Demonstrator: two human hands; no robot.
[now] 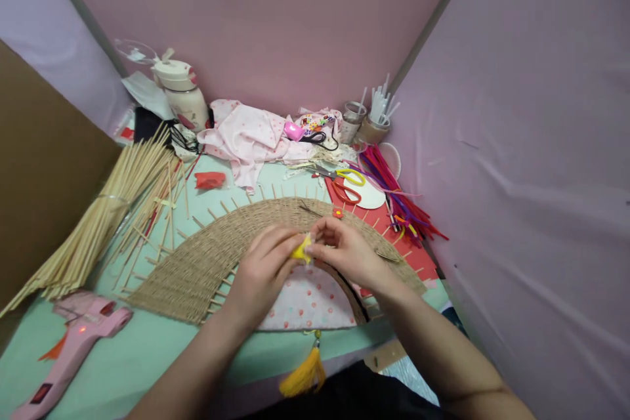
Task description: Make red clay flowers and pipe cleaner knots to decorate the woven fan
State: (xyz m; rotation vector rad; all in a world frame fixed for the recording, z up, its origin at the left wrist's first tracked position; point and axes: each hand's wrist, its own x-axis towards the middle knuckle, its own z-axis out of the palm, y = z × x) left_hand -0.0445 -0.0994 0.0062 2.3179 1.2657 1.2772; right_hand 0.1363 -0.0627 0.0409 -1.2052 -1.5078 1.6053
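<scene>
Both hands meet over the middle of a fan-shaped woven panel [197,262], which has thin sticks poking out along its edges. My left hand [263,269] pinches a small yellow packet [301,250] with clear wrapping at its right side. The fingers of my right hand [347,252] are closed on the wrapping at the packet's other side. Below them lies white cloth with a red print [312,305], bordered by a dark strip on the right. A yellow tassel [302,373] hangs at the panel's lower edge. One small red flower [337,212] sits just beyond my right hand.
At left lie bundled sticks [93,226] and a pink glue gun [73,348] with a lit light. Red-handled scissors [346,193], yellow-handled scissors [350,176] and pipe cleaners [394,187] lie at back right. A bottle [184,98] stands behind, near a red packet [210,180].
</scene>
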